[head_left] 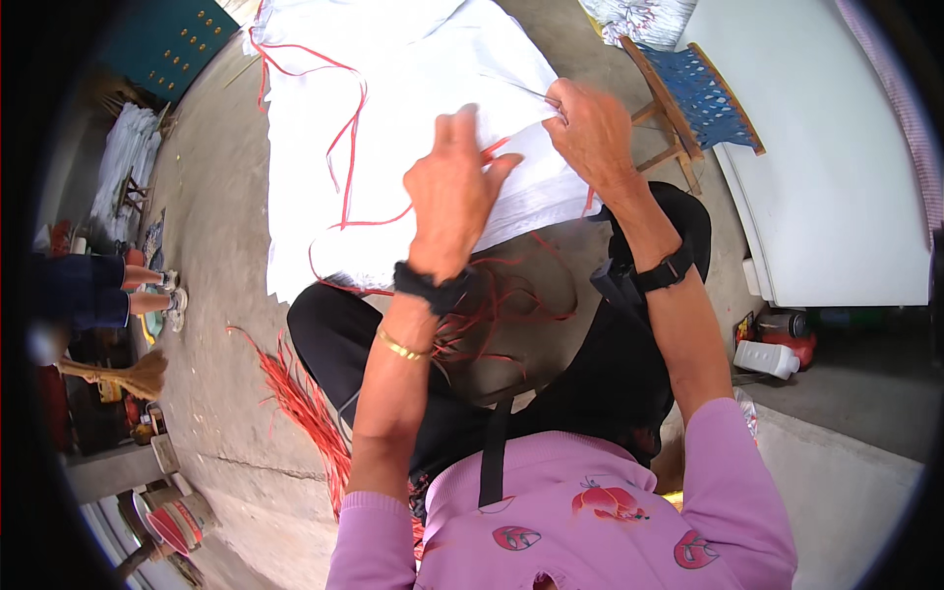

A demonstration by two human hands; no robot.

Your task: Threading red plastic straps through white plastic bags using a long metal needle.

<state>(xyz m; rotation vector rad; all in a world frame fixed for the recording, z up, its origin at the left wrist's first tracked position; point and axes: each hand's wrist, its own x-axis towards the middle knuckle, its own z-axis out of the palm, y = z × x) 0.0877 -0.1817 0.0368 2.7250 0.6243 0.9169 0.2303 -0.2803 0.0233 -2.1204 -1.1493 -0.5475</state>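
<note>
A stack of white sheets [324, 187], like woven sacks, lies over my knees and stretches away from me. My right hand [595, 128] is closed on the raised edge of the top sheet at the right. A thin dark needle-like piece [531, 93] shows beside its fingertips; whether the fingers grip it too is unclear. My left hand [454, 192] is over the middle of the stack, slightly blurred, with fingers stretched and thumb apart. Red strip [499, 147] shows between its thumb and fingers, apparently not gripped. A long red strip [356, 118] trails over the sheets at the left.
Loose red strips [511, 295] hang between my knees, and a red bundle [300, 403] lies on the floor at left. A wooden stool with blue webbing [693, 93] stands at right by a white panel [816, 177]. Another person's legs [147, 277] show far left.
</note>
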